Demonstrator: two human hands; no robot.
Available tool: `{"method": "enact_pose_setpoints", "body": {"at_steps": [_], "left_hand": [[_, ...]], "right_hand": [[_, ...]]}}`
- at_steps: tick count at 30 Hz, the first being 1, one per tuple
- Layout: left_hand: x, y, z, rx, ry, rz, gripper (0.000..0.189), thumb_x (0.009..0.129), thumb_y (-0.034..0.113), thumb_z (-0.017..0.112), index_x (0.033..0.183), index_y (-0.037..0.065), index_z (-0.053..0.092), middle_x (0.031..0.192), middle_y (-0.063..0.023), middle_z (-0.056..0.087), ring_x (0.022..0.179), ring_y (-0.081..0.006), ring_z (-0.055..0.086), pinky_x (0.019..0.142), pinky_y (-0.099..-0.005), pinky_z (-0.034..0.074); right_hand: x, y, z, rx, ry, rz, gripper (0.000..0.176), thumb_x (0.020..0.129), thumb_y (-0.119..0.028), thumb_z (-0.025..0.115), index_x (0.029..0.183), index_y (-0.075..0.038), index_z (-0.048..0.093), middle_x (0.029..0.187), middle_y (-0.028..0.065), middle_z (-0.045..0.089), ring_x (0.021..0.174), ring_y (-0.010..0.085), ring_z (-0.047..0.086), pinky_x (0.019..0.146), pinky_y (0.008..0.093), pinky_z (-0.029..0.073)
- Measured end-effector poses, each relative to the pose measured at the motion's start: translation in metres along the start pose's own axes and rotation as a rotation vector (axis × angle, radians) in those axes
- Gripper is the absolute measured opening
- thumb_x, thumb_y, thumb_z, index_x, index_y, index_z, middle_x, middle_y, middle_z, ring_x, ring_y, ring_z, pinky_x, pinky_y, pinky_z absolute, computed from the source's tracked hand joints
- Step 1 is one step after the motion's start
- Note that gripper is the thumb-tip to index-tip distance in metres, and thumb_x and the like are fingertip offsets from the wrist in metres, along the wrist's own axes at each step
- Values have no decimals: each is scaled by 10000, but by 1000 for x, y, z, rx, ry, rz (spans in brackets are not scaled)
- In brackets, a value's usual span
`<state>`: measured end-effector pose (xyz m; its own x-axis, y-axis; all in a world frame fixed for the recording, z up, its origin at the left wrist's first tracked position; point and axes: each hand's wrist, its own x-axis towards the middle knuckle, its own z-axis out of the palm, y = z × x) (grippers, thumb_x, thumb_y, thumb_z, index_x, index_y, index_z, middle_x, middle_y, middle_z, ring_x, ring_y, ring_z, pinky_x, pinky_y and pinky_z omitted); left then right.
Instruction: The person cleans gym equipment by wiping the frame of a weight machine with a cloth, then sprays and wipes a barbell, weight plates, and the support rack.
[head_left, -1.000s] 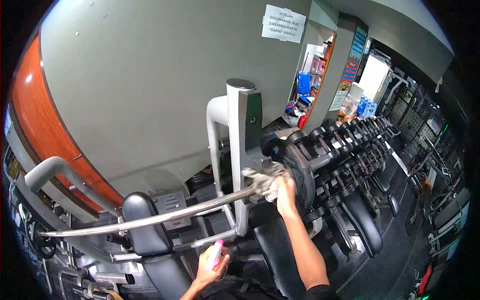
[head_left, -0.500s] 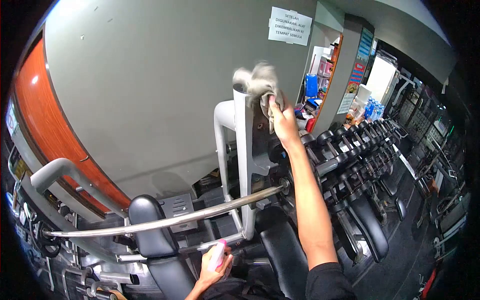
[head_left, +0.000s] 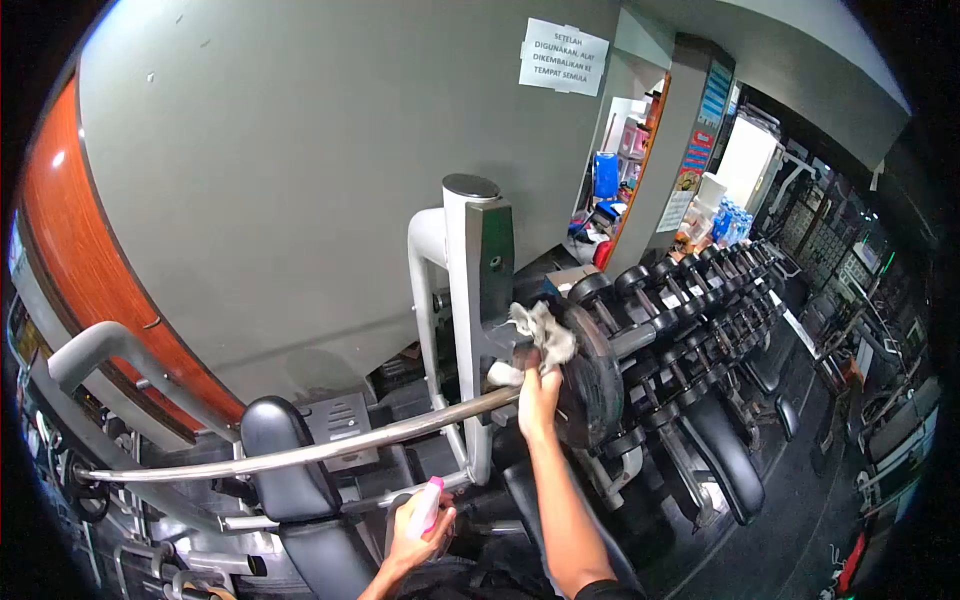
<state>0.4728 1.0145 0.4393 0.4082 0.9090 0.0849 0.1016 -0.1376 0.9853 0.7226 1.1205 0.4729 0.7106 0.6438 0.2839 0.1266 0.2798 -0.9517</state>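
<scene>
My right hand (head_left: 540,400) grips a crumpled grey-white cloth (head_left: 545,335) at the right end of the long metal barbell (head_left: 380,436), beside a black weight plate (head_left: 595,375). Behind the cloth rises the white upright post (head_left: 463,300) with its round dark cap and black side plate. Low in the centre, below the bar, my left hand (head_left: 418,532) is wrapped round a white bottle with a pink top (head_left: 430,500). The cloth hides part of the bar's end.
A black padded bench (head_left: 290,455) stands below the bar at left. Dumbbells on a rack (head_left: 655,325) run back to the right, with another black bench (head_left: 720,455) near them. A grey wall (head_left: 300,180) with a paper sign (head_left: 563,57) is ahead.
My right hand has moved the cloth down from the top of the post to the bar's right end. My left hand still holds the bottle. The view has shifted slightly.
</scene>
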Motion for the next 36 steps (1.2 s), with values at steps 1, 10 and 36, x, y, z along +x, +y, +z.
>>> {"method": "enact_pose_setpoints", "body": {"at_steps": [1,10,36], "left_hand": [[0,10,1,-25,-12,-41,203,810,76,680,984,-4,612,829,-66,638,717,-129,597,674,-267,490],[-7,10,1,-38,56,2,179,803,50,669,962,-4,606,774,-68,626,664,-123,611,622,-256,493],[-20,11,-12,199,93,100,196,802,86,686,962,3,610,837,-95,641,730,-165,628,675,-280,495]], "right_hand": [[-10,11,5,-4,132,-9,389,957,-311,517,1047,64,567,1022,120,610,921,186,554,820,328,430],[-95,-15,63,842,-5,637,357,943,-287,542,1206,-49,503,1123,69,590,1002,173,596,858,327,505],[-58,-86,-9,1277,-49,466,317,986,-251,410,1186,-34,526,1169,112,606,1073,205,588,955,383,468]]}}
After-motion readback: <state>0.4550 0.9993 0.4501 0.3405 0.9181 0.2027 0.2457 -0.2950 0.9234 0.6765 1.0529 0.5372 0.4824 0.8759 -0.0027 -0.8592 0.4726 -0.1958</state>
